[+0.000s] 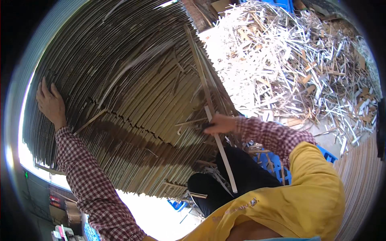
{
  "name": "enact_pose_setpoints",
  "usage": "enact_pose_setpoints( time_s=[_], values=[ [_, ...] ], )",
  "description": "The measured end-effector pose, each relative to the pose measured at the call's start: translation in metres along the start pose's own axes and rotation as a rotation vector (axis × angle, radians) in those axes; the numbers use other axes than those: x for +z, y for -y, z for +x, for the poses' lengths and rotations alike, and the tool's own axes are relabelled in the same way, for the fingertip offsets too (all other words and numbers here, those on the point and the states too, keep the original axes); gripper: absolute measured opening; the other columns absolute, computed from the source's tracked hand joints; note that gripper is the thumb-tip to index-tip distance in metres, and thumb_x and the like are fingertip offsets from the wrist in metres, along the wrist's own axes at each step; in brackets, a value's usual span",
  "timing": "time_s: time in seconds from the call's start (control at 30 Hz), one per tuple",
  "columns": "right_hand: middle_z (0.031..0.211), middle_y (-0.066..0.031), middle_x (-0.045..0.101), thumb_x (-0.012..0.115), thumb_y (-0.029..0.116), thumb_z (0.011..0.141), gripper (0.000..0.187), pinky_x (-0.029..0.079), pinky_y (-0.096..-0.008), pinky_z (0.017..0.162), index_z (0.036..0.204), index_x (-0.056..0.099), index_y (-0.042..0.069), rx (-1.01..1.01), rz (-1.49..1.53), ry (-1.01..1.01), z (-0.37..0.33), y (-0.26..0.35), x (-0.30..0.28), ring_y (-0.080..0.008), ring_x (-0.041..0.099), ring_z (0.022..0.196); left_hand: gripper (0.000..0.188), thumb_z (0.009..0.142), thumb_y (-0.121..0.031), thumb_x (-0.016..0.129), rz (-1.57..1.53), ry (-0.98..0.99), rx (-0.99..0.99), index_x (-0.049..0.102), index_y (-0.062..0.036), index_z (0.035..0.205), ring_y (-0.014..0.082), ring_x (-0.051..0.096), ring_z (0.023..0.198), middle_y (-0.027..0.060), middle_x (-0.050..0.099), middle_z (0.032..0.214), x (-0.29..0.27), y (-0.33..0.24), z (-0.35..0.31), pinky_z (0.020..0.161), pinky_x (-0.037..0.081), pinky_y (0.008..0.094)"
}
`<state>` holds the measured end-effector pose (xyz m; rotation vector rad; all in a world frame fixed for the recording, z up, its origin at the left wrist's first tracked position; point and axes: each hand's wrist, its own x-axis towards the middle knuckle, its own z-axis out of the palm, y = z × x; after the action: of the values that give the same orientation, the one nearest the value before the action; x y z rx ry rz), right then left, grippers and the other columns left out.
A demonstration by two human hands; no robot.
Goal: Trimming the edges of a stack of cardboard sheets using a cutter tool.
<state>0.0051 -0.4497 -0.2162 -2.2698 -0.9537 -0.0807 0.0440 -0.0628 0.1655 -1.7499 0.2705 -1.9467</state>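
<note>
A big stack of cardboard sheets (148, 96) shows its many brown edges, with torn strips lying across them. At the far left, my left hand (51, 101) rests on the sheet edges with its fingers spread. My right hand (221, 123) is closed near the stack's right side. A long pale cardboard strip (226, 162) passes through its grip, slanting down over my dark trousers. Something dark shows at the right fingertips, too unclear to name. Close by, a thin brown strip (198, 60) lies along the stack's right edge.
A large heap of white and brown cardboard scraps (281, 60) covers the floor at the upper right. Blue plastic crates (275, 164) stand beside my legs. More stacked sheets (360, 180) rise at the right edge. Boxes (72, 213) stand at the lower left.
</note>
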Motion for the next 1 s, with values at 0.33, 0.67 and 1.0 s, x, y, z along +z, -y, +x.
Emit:
enact_pose_setpoints(
  time_s=[0.33,0.67,1.0],
  values=[
    [0.079,-0.0115,0.06,0.049,0.051,0.081,0.05,0.044,-0.0291,0.064,0.086,0.064,0.003,0.136,0.208,-0.445,0.096,0.03,-0.208,-0.0178,0.055,0.075,0.039,0.091,-0.037,0.035,-0.058,-0.036,0.019,0.039,-0.0201,0.126,0.0258,0.037,0.117,0.0085,0.041,0.126,0.006,-0.008,0.006,0.094,0.033,0.0429],
    [0.083,-0.0157,0.055,0.049,0.037,0.084,0.048,0.046,-0.0354,0.064,0.104,0.048,-0.007,0.498,0.295,-0.358,0.028,-0.005,-0.106,-0.0194,0.054,0.075,0.041,0.091,-0.039,0.034,-0.053,-0.036,0.031,0.038,-0.0209,0.127,0.0258,0.037,0.117,0.0083,0.041,0.126,0.003,-0.004,0.004,0.095,0.032,0.0428],
    [0.057,-0.0057,0.057,0.052,0.053,0.077,0.045,0.035,-0.0312,0.05,0.078,0.069,0.012,0.411,0.283,-0.249,-0.031,-0.011,-0.128,-0.0128,0.047,0.05,0.038,0.09,-0.035,0.038,0.078,-0.045,0.057,0.041,-0.0204,0.125,0.0237,0.044,0.111,0.0072,0.045,0.121,0.005,0.006,0.002,0.089,0.038,0.0394]
  ],
)
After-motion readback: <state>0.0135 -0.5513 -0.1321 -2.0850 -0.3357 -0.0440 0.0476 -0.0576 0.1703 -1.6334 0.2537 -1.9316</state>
